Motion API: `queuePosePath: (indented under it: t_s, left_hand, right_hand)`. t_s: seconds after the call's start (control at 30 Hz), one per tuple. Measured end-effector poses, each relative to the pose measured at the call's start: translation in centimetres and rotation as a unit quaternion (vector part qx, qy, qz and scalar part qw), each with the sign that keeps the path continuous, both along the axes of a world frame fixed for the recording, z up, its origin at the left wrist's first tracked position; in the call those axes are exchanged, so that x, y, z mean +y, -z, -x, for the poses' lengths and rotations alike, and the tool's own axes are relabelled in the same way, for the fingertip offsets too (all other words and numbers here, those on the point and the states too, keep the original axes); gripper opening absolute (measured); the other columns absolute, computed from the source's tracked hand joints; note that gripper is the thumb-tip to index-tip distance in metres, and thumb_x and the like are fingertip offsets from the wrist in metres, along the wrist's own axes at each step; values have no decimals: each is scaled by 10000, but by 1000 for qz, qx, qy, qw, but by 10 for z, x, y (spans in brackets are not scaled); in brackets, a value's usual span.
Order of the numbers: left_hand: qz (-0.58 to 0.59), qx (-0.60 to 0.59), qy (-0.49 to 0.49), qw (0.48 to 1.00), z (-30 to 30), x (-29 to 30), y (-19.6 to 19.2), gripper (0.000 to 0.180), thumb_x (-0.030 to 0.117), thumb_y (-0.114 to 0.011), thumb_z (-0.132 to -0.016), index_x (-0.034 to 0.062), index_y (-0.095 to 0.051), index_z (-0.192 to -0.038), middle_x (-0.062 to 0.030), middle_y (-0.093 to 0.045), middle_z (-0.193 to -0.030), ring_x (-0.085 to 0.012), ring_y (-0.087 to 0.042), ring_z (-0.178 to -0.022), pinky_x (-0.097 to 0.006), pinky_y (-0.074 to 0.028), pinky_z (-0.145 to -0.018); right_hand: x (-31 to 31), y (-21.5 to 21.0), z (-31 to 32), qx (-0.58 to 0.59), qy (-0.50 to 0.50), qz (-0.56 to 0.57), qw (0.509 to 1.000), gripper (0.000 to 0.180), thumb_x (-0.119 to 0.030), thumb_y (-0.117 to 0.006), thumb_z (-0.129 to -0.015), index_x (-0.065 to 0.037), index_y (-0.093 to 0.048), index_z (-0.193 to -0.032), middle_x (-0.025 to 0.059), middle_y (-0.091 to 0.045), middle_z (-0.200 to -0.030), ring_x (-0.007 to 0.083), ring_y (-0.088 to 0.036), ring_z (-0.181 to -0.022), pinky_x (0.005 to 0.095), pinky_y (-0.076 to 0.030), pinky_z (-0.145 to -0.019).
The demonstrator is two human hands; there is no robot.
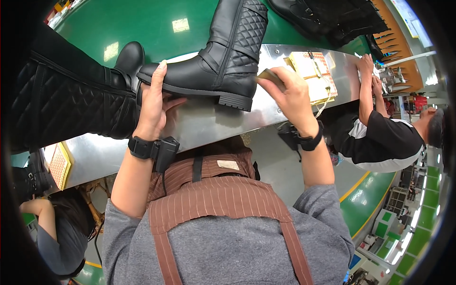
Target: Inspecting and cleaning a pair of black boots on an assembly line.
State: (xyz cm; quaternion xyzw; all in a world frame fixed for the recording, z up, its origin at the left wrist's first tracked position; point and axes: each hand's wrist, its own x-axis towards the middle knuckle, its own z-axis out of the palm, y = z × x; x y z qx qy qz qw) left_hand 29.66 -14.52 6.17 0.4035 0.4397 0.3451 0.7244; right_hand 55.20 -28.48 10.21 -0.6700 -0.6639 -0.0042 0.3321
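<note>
A tall black boot (209, 71) with a quilted shaft, straps and a side zipper is held over the metal ledge, its toe to the left. My left hand (153, 102) grips it at the toe, thumb on the upper and fingers under the sole. Beside the heel, my right hand (290, 95) pinches a small, flat, brownish block (271, 78). The block's near end is close to the back of the boot; whether it touches cannot be made out. Another black quilted boot (80, 95) lies at the left, its toe behind the held boot's toe.
The metal ledge (213, 118) borders a green surface (156, 23). Yellow-edged stacks of patterned sheets (313, 76) lie right, with another stack (58, 164) left. More black boots (327, 19) stand at the far right. Co-workers sit on both sides, one in a black-and-white shirt (384, 137).
</note>
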Motion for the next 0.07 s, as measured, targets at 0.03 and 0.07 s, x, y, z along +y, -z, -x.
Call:
queuePosePath:
  t_s: [0.03,0.07]
  left_hand:
    - [1,4,-2,1000,0,-1,0,593,536,-581,-917,37,-564,-1235,-109,-651,-1119,-243,-658,-1012,-444,-603,-769]
    - [2,7,-4,1000,-1,0,-1,604,541,-578,-917,32,-559,-1242,-110,-649,-1127,-250,-654,-1025,-447,-601,-767]
  right_hand:
    - [6,0,9,54,-22,-31,998,220,-132,-767,-813,-33,-668,-982,105,-690,-815,210,-671,-764,339,-511,-694]
    - [7,-2,20,121,-49,38,991,239,-145,-768,-825,-33,-665,-1010,110,-709,-892,206,-692,-848,314,-531,-754]
